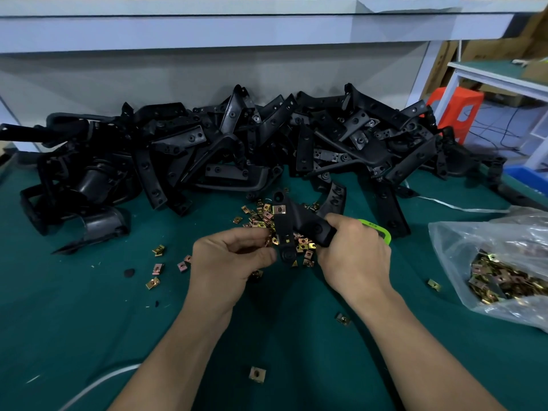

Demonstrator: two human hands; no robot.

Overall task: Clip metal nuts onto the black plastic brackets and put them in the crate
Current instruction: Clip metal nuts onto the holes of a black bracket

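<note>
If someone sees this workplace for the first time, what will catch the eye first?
First, the large heap of black brackets along the far side of the green table. Then, in the middle, the right hand grips one bracket with a metal nut clipped near its upper end, above a small pile of loose nuts, while the left hand curls beside it. A clear bag of more nuts lies at the right.

The light is rather dim and cool, coming softly from above. The white shelf (207, 31) at the far side is the brightest part. The pile of black brackets (225, 149) loses detail in darkness. The plastic bag (462, 247) at right shows small glare. Shadows on the green table (89, 321) are soft. Straight lines bend near the edges.
</note>
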